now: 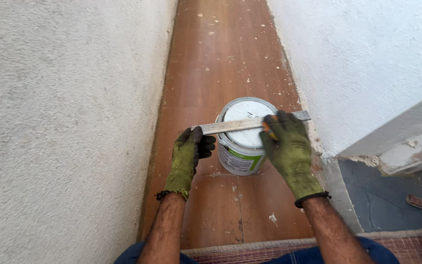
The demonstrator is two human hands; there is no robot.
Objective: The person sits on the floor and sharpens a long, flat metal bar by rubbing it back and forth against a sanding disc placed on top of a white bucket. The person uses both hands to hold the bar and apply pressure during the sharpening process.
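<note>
Both my hands wear green work gloves. They hold a long flat metal blade (238,125) level across the top of a white paint can (242,139). My left hand (187,156) grips the blade's left end between thumb and fingers. My right hand (287,144) is closed around the right part, where an orange handle piece shows under the fingers. The blade's tip sticks out past my right hand. The can has a white lid and a green and white label, and stands on the floor.
A narrow brown tiled floor (221,63), speckled with white plaster bits, runs ahead between two rough white walls (59,122). A grey concrete ledge (406,142) juts out at right. A woven mat edge (269,249) lies by my knees.
</note>
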